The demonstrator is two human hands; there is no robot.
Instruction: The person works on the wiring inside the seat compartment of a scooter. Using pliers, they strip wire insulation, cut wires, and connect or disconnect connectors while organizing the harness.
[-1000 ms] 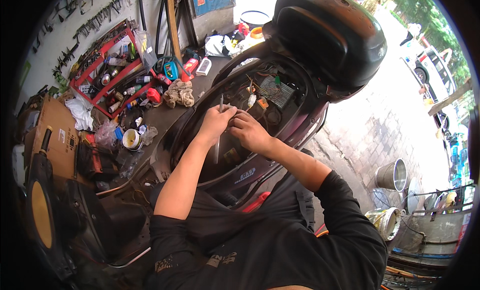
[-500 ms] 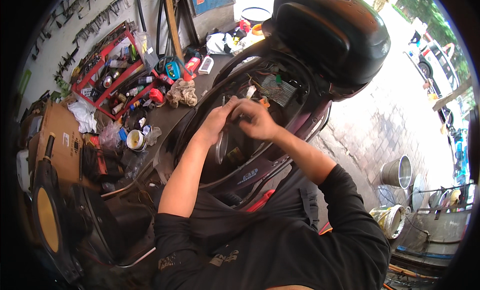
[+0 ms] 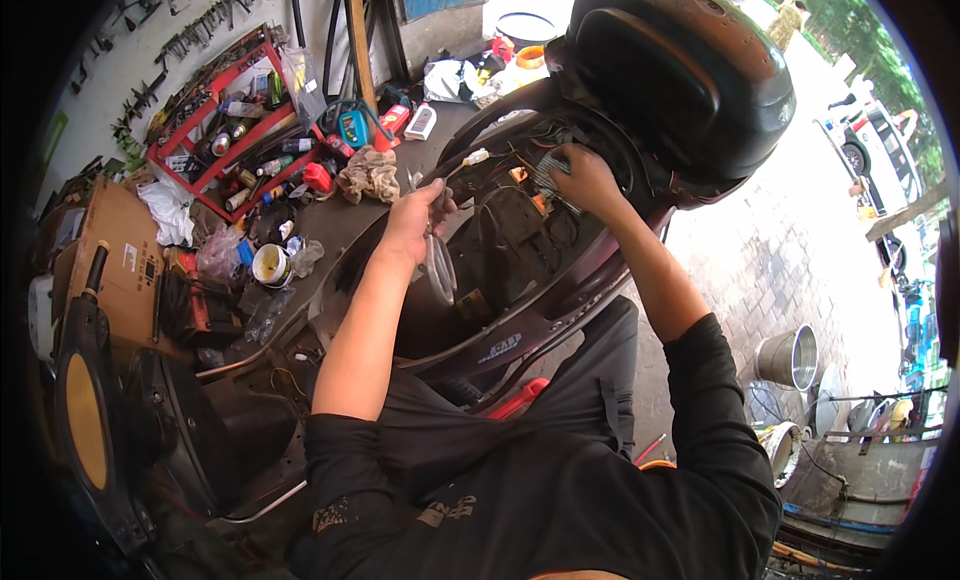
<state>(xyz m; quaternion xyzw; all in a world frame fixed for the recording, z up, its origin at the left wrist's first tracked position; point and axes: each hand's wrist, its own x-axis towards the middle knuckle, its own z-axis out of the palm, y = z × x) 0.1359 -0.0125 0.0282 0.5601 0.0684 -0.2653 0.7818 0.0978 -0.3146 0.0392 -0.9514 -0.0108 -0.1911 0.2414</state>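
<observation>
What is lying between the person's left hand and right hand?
In the head view, small orange parts lie between the left hand and the right hand, with a white plug slightly higher in the picture.

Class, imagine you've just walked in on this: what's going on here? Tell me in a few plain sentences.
A person is working bare-handed over the open body of a scooter. The left hand holds what looks like a metal hand tool. The right hand is at a finned silver part inside the body; whether its fingers grip anything is hidden. Nearby lie loose wiring and a white connector.
</observation>
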